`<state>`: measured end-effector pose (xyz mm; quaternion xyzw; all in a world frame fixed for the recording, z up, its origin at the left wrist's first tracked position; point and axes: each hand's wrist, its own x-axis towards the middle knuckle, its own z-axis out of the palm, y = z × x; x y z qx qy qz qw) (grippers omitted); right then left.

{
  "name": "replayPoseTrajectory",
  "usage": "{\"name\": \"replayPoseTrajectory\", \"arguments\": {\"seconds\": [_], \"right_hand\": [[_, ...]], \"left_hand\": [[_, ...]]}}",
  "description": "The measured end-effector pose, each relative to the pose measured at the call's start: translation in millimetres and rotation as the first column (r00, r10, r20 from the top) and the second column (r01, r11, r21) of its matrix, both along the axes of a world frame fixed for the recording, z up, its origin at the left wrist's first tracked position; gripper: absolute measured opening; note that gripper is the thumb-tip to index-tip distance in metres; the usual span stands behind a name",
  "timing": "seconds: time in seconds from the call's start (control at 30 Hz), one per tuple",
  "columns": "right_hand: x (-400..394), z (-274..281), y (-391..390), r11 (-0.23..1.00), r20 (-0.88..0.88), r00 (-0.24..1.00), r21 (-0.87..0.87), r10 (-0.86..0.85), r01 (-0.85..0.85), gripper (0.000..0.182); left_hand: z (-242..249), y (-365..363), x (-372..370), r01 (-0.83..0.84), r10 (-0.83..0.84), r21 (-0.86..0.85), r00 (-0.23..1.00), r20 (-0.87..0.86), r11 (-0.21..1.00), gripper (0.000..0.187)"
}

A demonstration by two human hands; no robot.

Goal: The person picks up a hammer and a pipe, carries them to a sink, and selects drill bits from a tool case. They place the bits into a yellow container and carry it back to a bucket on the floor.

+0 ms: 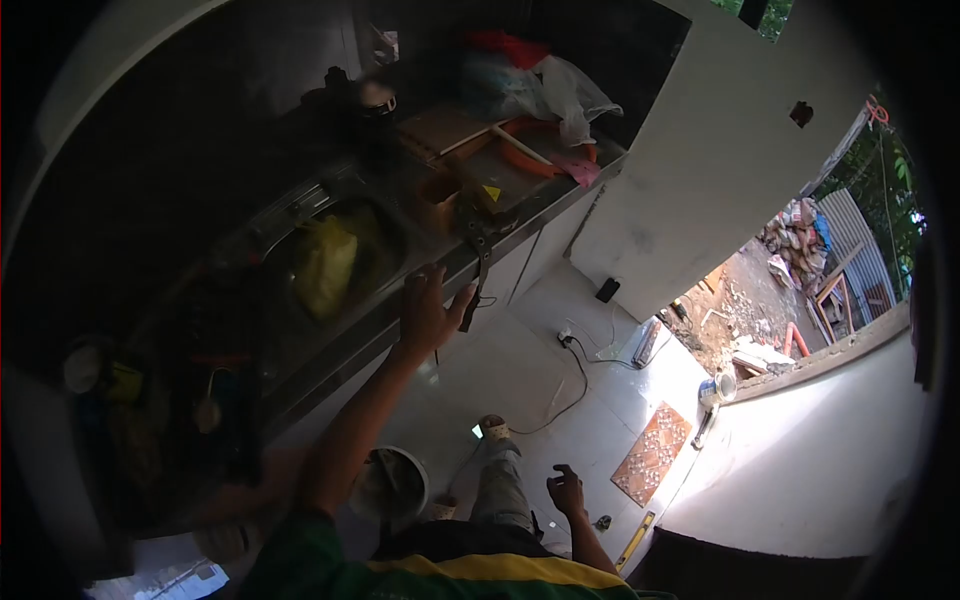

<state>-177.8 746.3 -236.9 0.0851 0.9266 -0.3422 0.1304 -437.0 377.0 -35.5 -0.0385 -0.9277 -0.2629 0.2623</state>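
My left hand (430, 315) reaches up to the front edge of the counter (350, 348), fingers apart. Close to its thumb, a dark strap with holes (482, 250) hangs over that edge; I cannot make out whether they touch. Further back, a yellow plastic bag (328, 268) lies in the metal sink (385, 225). Down by my side, my right hand (567, 490) hangs over the floor with its fingers loosely bent and apart, holding nothing.
Clear plastic bags (560, 95) and an orange ring-shaped thing (510, 150) lie on the counter. A bucket (420, 470) stands by my legs. A cable (580, 385) crosses the floor near a patterned tile (652, 455), a yellow spirit level (636, 540) and a can (716, 390).
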Motion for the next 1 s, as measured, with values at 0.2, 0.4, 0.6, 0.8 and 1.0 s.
{"name": "replayPoseTrajectory", "arguments": {"seconds": [0.2, 0.4, 0.6, 0.8, 1.0], "right_hand": [[-277.4, 46.6, -50.2, 0.923, -0.372, 0.894, -0.188, 0.249, -0.335, 0.045], [-483.8, 117.8, -124.0, 0.866, -0.611, 0.68, 0.019, 0.406, -0.5, 0.053], [-559.2, 159.3, -173.4, 0.574, -0.3, 0.491, 0.366, 0.818, -0.733, 0.056], [-578.0, 135.2, -169.1, 0.381, -0.217, 0.317, 0.422, 0.923, -0.822, 0.054], [-575.9, 128.2, -164.3, 0.483, -0.536, 0.356, 0.113, 0.765, -0.868, 0.046]], "left_hand": [[45.1, -0.8, -168.3, 0.084, -0.084, 0.004, 0.993, -0.088, 0.996, 0.062], [-0.1, -11.3, -238.4, -0.027, -0.009, -0.265, 0.991, -0.134, 0.964, 0.059], [34.5, -13.4, -223.9, -0.014, 0.114, -0.296, 0.94, 0.323, 0.955, 0.057], [83.4, -20.3, -137.0, -0.212, 0.274, -0.331, 0.95, 0.152, 0.919, 0.051], [124.2, 14.1, 50.5, -0.375, 0.383, -0.096, 0.919, 0.089, 0.922, 0.053]]}}
